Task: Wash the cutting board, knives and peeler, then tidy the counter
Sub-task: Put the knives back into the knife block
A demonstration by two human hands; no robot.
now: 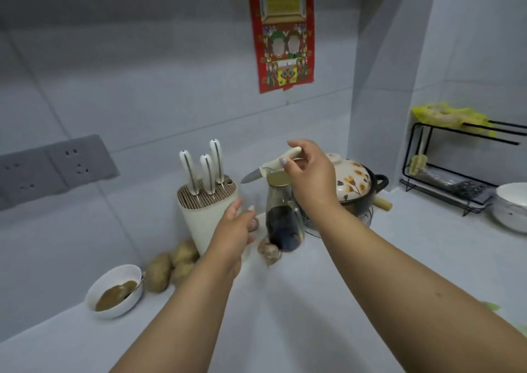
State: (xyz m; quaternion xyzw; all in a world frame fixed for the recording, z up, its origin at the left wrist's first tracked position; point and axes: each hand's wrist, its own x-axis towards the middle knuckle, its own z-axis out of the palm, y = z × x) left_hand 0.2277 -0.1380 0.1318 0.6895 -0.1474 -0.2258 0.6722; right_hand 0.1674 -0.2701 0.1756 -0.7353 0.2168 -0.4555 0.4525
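no writing on the red wall poster (281,30) can be read. the right hand (309,173) pinches a small knife (271,166) by its pale handle, blade pointing left above the knife block (204,213). the left hand (235,235), fingers spread, reaches beside the block's front. bare counter (285,301) lies near the camera.
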